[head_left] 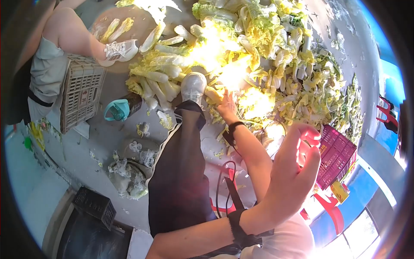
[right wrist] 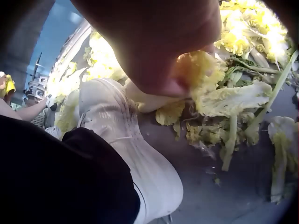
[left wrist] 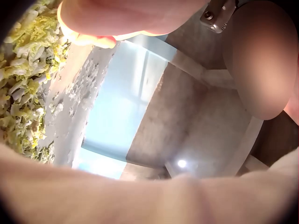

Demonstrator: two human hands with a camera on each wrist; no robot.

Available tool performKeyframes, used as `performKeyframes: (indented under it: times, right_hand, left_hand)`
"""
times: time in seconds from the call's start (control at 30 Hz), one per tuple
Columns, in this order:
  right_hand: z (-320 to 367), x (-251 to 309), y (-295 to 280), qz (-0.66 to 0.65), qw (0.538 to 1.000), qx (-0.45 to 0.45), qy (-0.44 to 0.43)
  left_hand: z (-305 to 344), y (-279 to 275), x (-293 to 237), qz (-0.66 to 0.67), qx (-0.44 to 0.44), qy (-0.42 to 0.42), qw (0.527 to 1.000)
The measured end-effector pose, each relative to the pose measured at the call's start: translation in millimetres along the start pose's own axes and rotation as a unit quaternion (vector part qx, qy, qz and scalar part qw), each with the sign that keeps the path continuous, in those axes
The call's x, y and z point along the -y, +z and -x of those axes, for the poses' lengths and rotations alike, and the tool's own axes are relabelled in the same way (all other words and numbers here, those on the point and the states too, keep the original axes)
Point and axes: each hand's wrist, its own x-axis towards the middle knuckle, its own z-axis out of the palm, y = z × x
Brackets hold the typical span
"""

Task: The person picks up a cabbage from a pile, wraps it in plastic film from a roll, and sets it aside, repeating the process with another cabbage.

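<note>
My right hand (head_left: 227, 108) is down on the floor beside my white shoe (head_left: 193, 86), at the edge of a heap of Chinese cabbages. In the right wrist view its fingers (right wrist: 159, 77) curl over a Chinese cabbage (right wrist: 149, 101), whose pale stem end and yellow leaves show on either side. Part of that cabbage is hidden under the hand. Raised in the air at the right, my left hand (head_left: 297, 162) has loosely bent fingers and holds nothing. Its palm side (left wrist: 131, 16) fills the top of the left wrist view.
A big pile of loose leaves (head_left: 310, 95) spreads to the right, with a purple crate (head_left: 336, 155) below it. At the left, another person sits on a grey crate (head_left: 84, 93). A teal-lidded container (head_left: 117, 110) and a plastic bag (head_left: 129, 175) stand on the floor.
</note>
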Motion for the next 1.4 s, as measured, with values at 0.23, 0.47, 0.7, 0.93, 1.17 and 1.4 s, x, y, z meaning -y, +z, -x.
performKeyframes:
  times: [0.23,0.47,0.7,0.93,1.17,1.4]
  right_hand:
    - [-2,-19,11,-0.003,0.998,0.03,-0.047]
    - [-41,-32,-31,-0.064,0.995,-0.015,-0.079]
    - [-120,-11,-67,-0.1,0.994,-0.035,-0.022]
    - [-129,7,-52,-0.1,0.995,-0.004,0.028]
    - [-77,-24,-84,-0.234,0.971,-0.004,0.051]
    - [4,-61,-183,-0.498,0.866,-0.008,0.034]
  left_hand:
    - [-6,1,0,0.017,-0.017,-0.014,1.0]
    - [-6,2,-7,0.022,-0.027,-0.033,0.999]
    - [-14,-19,-18,0.045,-0.053,-0.056,0.996]
    - [-20,-24,-17,0.036,-0.059,-0.041,0.997]
    - [-21,-2,-11,0.026,-0.049,-0.025,0.998]
    - [-40,8,4,0.029,-0.024,-0.007,0.999]
